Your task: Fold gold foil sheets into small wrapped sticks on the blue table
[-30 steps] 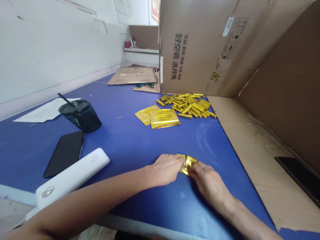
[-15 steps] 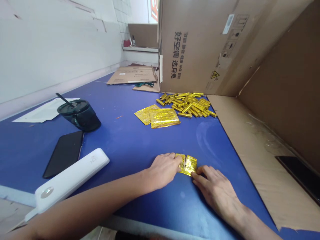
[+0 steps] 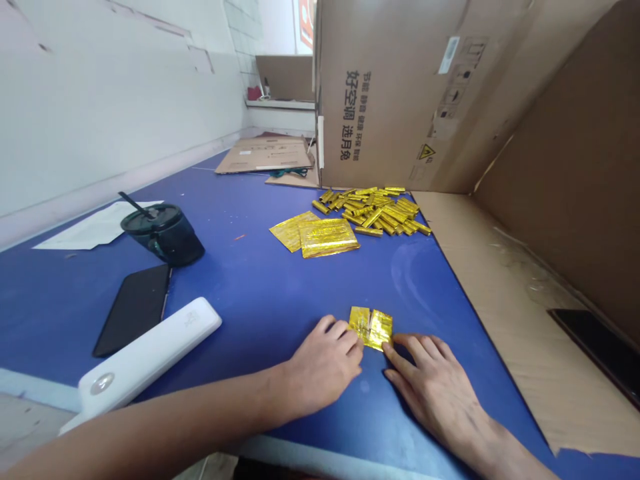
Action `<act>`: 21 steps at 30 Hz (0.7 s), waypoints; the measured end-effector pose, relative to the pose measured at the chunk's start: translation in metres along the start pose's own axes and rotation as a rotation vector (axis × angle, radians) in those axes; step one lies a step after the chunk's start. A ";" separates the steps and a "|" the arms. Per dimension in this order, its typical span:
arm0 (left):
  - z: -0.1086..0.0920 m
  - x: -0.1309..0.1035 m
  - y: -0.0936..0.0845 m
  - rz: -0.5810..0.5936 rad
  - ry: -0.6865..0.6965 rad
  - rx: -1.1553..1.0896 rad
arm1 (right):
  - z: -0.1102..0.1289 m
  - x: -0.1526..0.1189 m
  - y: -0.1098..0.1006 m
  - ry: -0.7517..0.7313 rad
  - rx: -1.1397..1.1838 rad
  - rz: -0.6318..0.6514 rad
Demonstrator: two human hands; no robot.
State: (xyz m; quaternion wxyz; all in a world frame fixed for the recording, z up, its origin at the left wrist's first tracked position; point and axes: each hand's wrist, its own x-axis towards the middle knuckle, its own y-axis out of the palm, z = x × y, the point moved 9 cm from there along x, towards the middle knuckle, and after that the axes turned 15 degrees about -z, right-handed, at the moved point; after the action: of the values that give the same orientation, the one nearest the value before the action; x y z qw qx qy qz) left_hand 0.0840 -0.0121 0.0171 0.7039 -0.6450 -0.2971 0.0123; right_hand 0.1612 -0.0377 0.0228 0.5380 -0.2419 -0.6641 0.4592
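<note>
A small gold foil piece with a slit near its middle lies flat on the blue table. My left hand rests at its lower left corner, fingers curled and closed; what they hold, if anything, is hidden. On the other side, my right hand touches the lower right corner with a fingertip, its fingers apart. Farther back are flat gold foil sheets, overlapping each other. Beside them, to the right, lies a pile of short gold rolls.
At the left are a dark cup with a straw, a black phone, a white elongated device and white paper. A large cardboard box stands behind the rolls; flat cardboard borders the right side.
My left hand has slid down and slightly back from the foil's left part, uncovering more of it. The right hand has barely moved. The camera view has shifted slightly.
</note>
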 end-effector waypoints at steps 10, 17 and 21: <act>-0.001 0.002 0.003 0.015 -0.144 0.013 | 0.015 -0.003 -0.005 -0.118 -0.024 -0.012; -0.002 0.000 0.004 0.010 -0.143 0.003 | 0.027 -0.016 -0.001 -0.207 0.111 0.056; -0.001 -0.003 0.004 0.001 -0.145 -0.012 | 0.022 -0.019 0.004 -0.196 0.128 0.066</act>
State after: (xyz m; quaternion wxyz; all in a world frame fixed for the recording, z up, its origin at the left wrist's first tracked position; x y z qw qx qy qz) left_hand 0.0835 -0.0131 0.0125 0.6766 -0.6470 -0.3469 0.0574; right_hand 0.1459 -0.0594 0.0097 0.4693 -0.1827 -0.6745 0.5399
